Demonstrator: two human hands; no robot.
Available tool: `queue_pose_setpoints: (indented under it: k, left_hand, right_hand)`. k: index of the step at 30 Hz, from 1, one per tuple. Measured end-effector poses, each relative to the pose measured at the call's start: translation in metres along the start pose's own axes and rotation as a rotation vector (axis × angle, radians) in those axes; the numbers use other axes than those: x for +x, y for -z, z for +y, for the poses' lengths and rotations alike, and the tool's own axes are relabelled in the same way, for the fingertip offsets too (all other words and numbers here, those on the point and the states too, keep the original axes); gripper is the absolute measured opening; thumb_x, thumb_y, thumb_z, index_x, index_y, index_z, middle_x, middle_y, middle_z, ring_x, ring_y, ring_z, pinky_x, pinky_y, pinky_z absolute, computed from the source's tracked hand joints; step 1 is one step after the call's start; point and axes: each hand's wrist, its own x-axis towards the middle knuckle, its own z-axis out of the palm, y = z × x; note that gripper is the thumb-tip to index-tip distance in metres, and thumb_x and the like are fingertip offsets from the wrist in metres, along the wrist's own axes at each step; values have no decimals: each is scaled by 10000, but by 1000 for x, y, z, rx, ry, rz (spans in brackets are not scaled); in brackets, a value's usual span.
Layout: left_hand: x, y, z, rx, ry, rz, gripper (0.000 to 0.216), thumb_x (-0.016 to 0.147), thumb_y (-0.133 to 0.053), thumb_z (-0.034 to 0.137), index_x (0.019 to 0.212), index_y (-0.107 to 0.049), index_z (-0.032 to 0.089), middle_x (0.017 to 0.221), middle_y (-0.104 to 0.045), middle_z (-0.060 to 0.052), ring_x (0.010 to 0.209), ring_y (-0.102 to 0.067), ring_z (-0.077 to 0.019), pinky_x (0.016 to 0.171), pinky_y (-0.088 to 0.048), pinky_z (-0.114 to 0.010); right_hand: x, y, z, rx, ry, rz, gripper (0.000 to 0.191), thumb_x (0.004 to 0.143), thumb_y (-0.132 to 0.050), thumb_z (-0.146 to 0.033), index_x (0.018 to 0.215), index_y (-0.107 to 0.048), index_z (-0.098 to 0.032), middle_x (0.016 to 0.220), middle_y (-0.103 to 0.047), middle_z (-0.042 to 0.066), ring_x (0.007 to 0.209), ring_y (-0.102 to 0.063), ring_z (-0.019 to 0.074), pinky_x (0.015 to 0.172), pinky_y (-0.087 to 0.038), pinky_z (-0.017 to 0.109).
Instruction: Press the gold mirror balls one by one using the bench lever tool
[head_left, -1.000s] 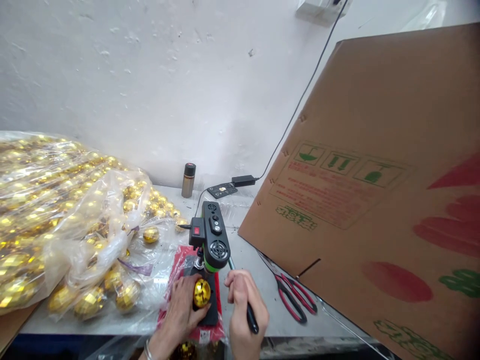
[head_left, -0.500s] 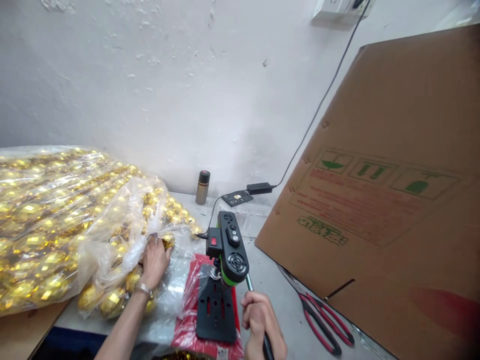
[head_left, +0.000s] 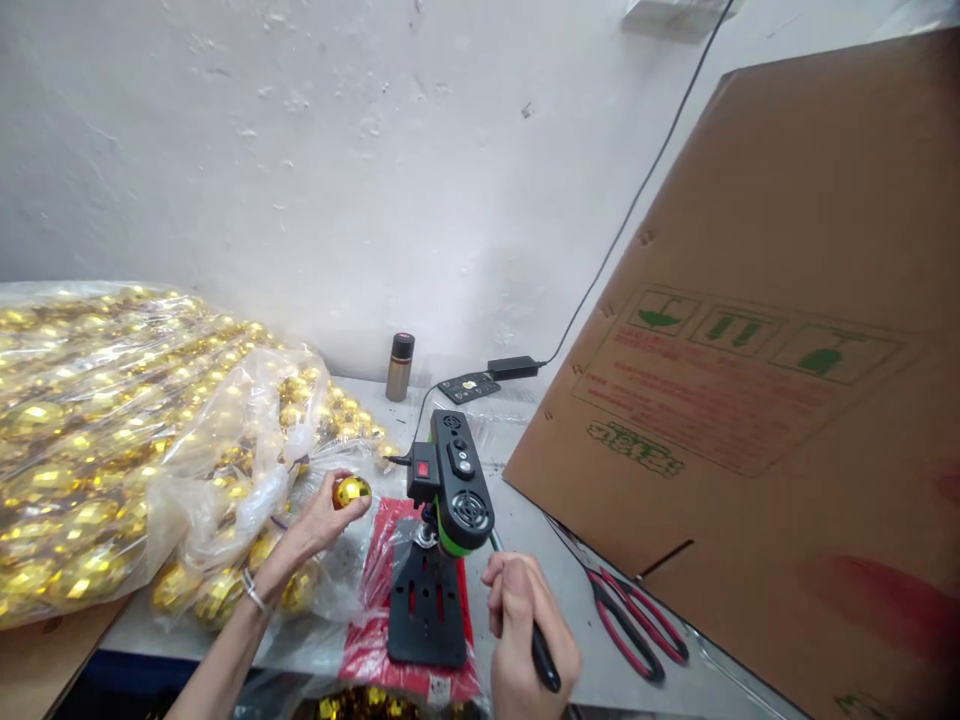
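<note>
My left hand [head_left: 330,515] pinches a shiny gold faceted ball [head_left: 351,491] between thumb and fingers, just left of a small black and green machine [head_left: 463,490]. This machine stands on a slotted black base plate [head_left: 427,625] and has a red switch [head_left: 422,468] on its side. My right hand [head_left: 529,630] is closed around a lever with a black grip [head_left: 546,660]. Its metal rod runs up to the machine's right side; the joint is hidden. Beneath the base plate lies red plastic packaging [head_left: 367,640].
A big clear bag of gold balls [head_left: 82,430] fills the left. At right leans a large cardboard box [head_left: 720,350], with red-and-black-handled cutters [head_left: 637,625] before it. Behind the machine stand a dark-capped bottle [head_left: 400,368] and a black power adapter [head_left: 514,367] with its cable.
My left hand has come out of the bag opening with a gold ball, moving right towards the machine. My right hand stays on the lever. The view has shifted slightly.
</note>
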Motion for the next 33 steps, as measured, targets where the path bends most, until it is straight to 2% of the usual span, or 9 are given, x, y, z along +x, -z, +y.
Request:
queue_pose_setpoints:
  k: [4,8,10,13,15,20,24,33]
  left_hand:
    - [-40,-18,22,-412,79,-167,701,823,-589,738,1252,-601,183,962,-715,-38,800,-656,-223,685,-533,-324]
    - [-64,-61,18,-515,159,-268,758,752,-638,785,1189,-650,165,885,-746,-38,804,-687,-253,712,-554,-354]
    - [-69,-80,10,-480,150,-244,760,724,-683,739,1223,-646,167,1017,-787,-84,960,-731,-306,845,-585,-407]
    - [-74,-98,0,-338,40,-168,664,778,-669,629,1264,-644,177,1222,-777,-136,1168,-717,-344,1055,-541,-472]
    - [-74,-103,-4,-249,-39,-133,604,807,-649,567,1272,-650,181,1272,-765,-154,1204,-711,-358,1090,-532,-510]
    - [-73,-113,-7,-108,-189,-45,521,781,-681,397,1256,-670,183,1207,-778,-170,1115,-745,-385,998,-593,-572]
    - [-72,-122,-9,-29,-281,-40,503,761,-706,319,1243,-675,178,1157,-774,-164,1058,-752,-385,924,-616,-569]
    - [-72,-139,-22,90,-446,49,393,811,-751,349,1169,-685,199,1050,-764,-117,982,-718,-339,856,-594,-493]
  right_hand:
    - [16,-2,-16,-15,-31,13,458,1099,-473,-299,648,-488,-220,637,-507,-23,569,-521,108,518,-399,221]
    - [22,-3,-24,-46,8,0,446,1096,-477,-275,653,-484,-223,623,-500,-38,586,-531,100,584,-435,206]
    - [22,-2,-24,-46,18,-11,436,1098,-468,-268,665,-492,-223,628,-506,-41,589,-529,99,593,-438,207]
    - [20,0,-22,-40,19,-27,425,1100,-458,-252,677,-488,-223,640,-507,-41,597,-526,99,591,-434,208]
    - [18,0,-19,-33,16,-29,411,1098,-456,-232,689,-488,-223,652,-505,-43,606,-528,96,594,-433,204]
    - [13,1,-16,-16,24,-37,382,1100,-444,-200,726,-512,-224,671,-501,-48,618,-532,89,603,-440,192]
    - [11,2,-15,-17,38,-50,374,1099,-445,-187,731,-503,-226,677,-495,-48,624,-529,88,604,-442,189]
    - [-2,7,-2,-42,110,-76,321,1087,-416,-133,814,-556,-229,730,-520,-37,652,-554,93,603,-453,200]
